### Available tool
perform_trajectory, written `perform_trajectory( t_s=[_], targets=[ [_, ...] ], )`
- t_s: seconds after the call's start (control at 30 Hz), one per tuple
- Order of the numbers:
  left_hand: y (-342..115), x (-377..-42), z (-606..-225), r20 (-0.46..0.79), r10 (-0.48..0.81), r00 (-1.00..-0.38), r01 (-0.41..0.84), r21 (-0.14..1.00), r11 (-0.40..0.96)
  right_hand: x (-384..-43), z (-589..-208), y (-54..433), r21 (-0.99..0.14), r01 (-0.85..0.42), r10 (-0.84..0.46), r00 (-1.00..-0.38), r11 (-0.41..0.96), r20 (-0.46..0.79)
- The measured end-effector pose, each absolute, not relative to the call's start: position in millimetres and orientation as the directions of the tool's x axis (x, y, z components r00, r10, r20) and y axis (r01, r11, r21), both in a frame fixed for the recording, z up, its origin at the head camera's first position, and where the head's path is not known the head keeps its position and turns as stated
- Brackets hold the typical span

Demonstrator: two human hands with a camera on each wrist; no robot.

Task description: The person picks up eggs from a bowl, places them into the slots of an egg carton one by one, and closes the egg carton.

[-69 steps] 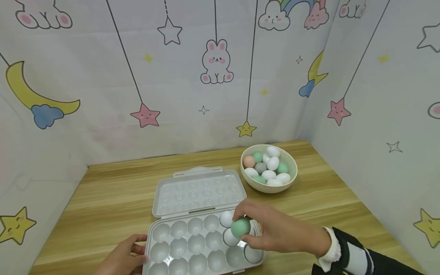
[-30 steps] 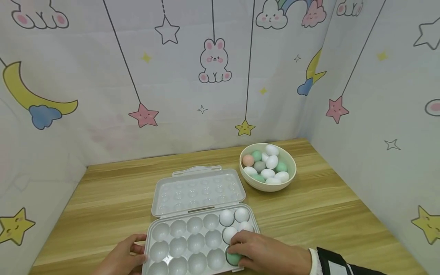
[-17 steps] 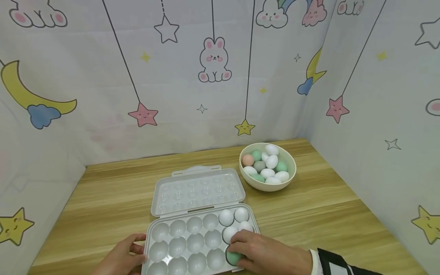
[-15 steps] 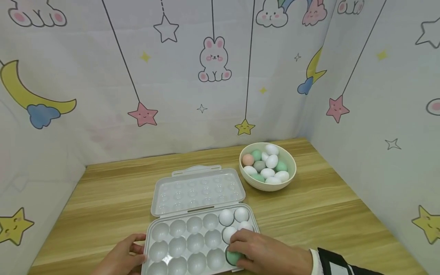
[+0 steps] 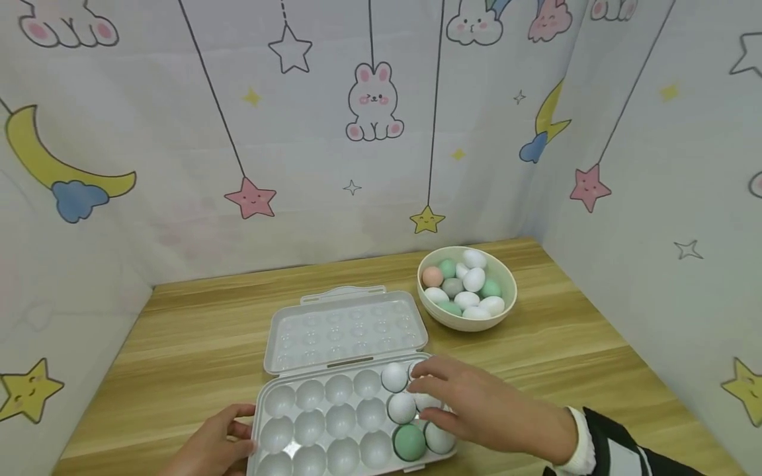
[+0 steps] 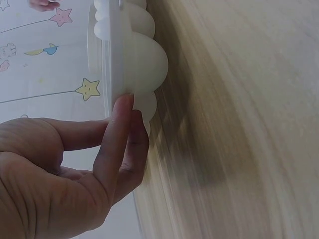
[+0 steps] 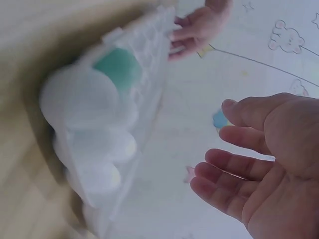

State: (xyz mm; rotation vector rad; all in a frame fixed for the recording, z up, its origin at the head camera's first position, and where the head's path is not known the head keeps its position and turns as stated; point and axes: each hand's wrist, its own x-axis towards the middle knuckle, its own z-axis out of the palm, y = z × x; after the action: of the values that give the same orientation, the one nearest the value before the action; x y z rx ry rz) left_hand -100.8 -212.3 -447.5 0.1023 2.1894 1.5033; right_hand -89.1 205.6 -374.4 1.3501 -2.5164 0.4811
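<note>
An egg carton (image 5: 333, 466) of whitish plastic lies with its lid (image 5: 345, 330) folded back. Its right end holds several white eggs (image 5: 401, 408) and, in the front row, one green egg (image 5: 409, 441). My left hand (image 5: 211, 439) pinches the carton's left edge; the left wrist view shows the fingertips (image 6: 124, 102) at the rim beside the rounded cups. Over the right end hovers my right hand (image 5: 470, 403), fingers spread and nothing in them, hiding part of the back-right eggs. In the right wrist view this hand (image 7: 264, 164) is apart from the carton.
A cream bowl (image 5: 425, 311) of white, green, grey and peach eggs stands behind the carton to the right. Under everything is a wood-grain table (image 5: 196, 344). Walls of printed cloth (image 5: 309, 225) close off its back and sides.
My right hand carried the green egg down into a front-row cup at the carton's right, let go of it and rose away. My left hand has stayed at the carton's edge.
</note>
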Motion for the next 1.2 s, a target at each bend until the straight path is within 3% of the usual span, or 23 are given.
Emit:
perform_trajectory(
  t_s=[0.47, 0.63, 0.87, 1.2],
  targets=[
    [-219, -104, -452, -0.293, 0.399, -0.869, -0.133, 0.915, 0.381, -115, -286, 243, -0.081, -0.785, -0.667, -0.571, 0.614, 0.478],
    [-219, -104, -450, -0.292, 0.383, -0.876, -0.111, 0.896, 0.431, -121, -264, 254, -0.050, -0.739, -0.642, -0.615, 0.672, 0.458],
    [-219, -105, -452, -0.303, 0.377, -0.876, -0.127, 0.896, 0.425, -136, -255, 267, -0.099, -0.667, -0.586, -0.707, 0.738, 0.396],
    [-224, -106, -456, -0.275, 0.400, -0.874, -0.103, 0.910, 0.401, -178, -264, 279, -0.080, -0.573, -0.507, -0.775, 0.816, 0.378]
  ],
)
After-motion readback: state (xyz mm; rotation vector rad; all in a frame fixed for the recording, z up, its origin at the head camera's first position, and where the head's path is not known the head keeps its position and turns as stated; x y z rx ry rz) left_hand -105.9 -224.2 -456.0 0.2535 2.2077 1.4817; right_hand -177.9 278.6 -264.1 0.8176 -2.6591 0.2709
